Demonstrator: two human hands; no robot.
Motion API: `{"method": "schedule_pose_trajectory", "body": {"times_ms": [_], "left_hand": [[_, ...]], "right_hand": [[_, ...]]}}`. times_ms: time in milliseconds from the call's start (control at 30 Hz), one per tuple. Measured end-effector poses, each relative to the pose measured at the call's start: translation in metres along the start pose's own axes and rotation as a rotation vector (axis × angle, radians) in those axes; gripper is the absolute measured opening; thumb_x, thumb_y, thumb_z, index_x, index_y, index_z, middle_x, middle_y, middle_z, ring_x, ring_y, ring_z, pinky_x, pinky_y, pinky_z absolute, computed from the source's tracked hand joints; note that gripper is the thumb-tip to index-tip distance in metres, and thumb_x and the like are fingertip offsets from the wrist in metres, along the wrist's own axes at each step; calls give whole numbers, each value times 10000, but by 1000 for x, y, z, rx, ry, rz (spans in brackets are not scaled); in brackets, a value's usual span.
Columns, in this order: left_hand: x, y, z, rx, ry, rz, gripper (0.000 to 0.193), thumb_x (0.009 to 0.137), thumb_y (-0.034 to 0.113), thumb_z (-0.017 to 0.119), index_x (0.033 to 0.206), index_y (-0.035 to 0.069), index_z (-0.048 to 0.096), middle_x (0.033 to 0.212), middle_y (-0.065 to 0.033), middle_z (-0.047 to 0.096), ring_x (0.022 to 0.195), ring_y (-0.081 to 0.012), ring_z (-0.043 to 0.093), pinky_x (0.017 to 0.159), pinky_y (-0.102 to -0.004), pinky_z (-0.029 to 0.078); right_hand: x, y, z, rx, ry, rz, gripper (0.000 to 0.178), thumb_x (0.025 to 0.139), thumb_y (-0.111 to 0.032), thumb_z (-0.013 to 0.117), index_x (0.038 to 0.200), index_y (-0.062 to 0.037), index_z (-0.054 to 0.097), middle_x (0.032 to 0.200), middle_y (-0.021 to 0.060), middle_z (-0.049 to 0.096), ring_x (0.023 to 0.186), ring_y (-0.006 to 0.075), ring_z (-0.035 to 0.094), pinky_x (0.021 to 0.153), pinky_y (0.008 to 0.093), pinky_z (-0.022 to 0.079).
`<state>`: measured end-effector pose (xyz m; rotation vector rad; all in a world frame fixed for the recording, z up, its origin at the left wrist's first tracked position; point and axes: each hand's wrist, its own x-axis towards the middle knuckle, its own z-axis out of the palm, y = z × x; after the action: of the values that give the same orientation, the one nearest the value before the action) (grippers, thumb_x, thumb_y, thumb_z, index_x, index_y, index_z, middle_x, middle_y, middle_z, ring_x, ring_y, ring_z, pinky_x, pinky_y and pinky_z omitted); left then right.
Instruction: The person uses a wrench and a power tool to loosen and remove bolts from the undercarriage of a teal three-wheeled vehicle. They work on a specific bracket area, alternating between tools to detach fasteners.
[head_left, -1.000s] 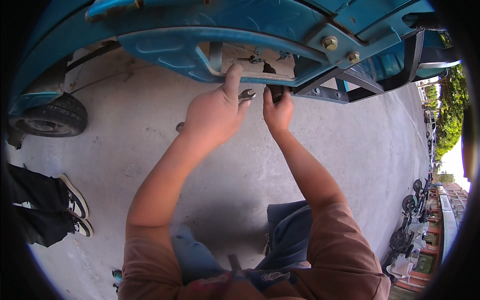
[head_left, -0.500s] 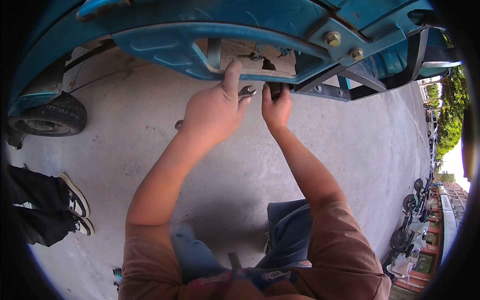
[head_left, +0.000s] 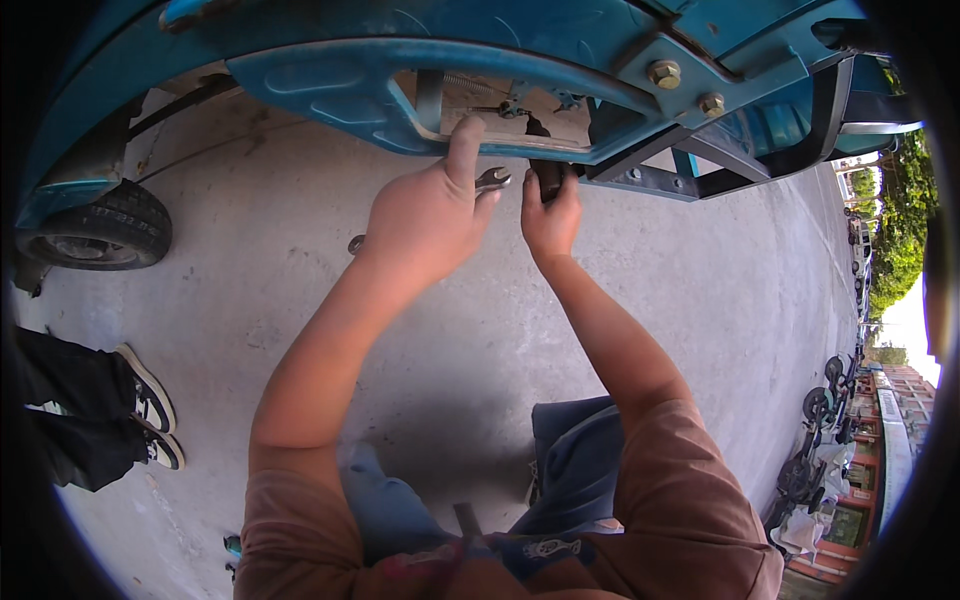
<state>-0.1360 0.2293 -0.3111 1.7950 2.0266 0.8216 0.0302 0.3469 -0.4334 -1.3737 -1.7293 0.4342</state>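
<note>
My left hand (head_left: pixel 428 222) is closed round a metal open-end wrench (head_left: pixel 493 179). The wrench's jaw sticks out beside my thumb, and its other end shows behind my wrist. One finger of that hand points up against the lower rim of the opening in a blue vehicle frame (head_left: pixel 330 95). To its right, my right hand (head_left: pixel 552 222) grips a dark, roughly cylindrical part (head_left: pixel 549 180) just under the frame's edge. A dark piece with a narrow tip shows above it through the opening, near a spring (head_left: pixel 468 86) and a linkage (head_left: pixel 512 106).
Two large bolts (head_left: pixel 664 74) sit on the frame at upper right, above a black bracket (head_left: pixel 735 160). A wheel (head_left: pixel 100 230) stands at the left. Another person's shoes (head_left: pixel 150 400) are on the concrete floor at lower left. Parked motorbikes (head_left: pixel 815 420) line the far right.
Almost nothing differs. The view has shifted slightly, and both hands keep their places under the frame with the same grips.
</note>
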Motion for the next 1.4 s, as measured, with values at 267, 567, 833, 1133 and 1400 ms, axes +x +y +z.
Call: {"method": "schedule_pose_trajectory", "body": {"times_ms": [267, 567, 833, 1133, 1400], "left_hand": [[0, 0, 2, 2, 13, 0, 730, 914, 239, 662, 1453, 47, 208, 874, -218, 698, 799, -400, 702, 676, -448, 555], [-1, -3, 6, -6, 77, 32, 734, 902, 235, 674, 1447, 42, 222, 788, -167, 654, 734, -388, 679, 645, -461, 537], [-1, -3, 5, -5, 57, 23, 724, 905, 226, 673, 1441, 30, 227, 779, -149, 647, 719, -374, 675, 627, -446, 533], [0, -2, 4, 4, 55, 24, 729, 904, 225, 679, 1441, 35, 224, 784, -144, 633, 714, -369, 669, 634, -449, 531], [1, -2, 4, -1, 47, 19, 728, 904, 220, 676, 1441, 43, 217, 783, -140, 629, 713, -365, 669, 633, -451, 528]], "right_hand": [[3, 4, 1, 21, -37, 45, 510, 876, -289, 701, 1292, -39, 543, 975, 246, 698, 898, 434, 671, 773, 476, 524], [-1, 2, 4, 81, -52, 35, 471, 871, -264, 708, 1257, -35, 567, 961, 231, 704, 876, 410, 683, 758, 449, 530], [0, 0, 5, 119, -18, 38, 464, 873, -260, 711, 1238, -10, 571, 929, 225, 704, 842, 388, 688, 753, 429, 531], [-4, 6, 10, 125, -17, 36, 474, 879, -270, 709, 1247, -6, 568, 962, 229, 701, 868, 388, 684, 778, 422, 531], [0, 4, 7, 98, -44, 59, 481, 881, -269, 707, 1257, -6, 563, 1000, 237, 701, 900, 396, 684, 798, 430, 530]]}}
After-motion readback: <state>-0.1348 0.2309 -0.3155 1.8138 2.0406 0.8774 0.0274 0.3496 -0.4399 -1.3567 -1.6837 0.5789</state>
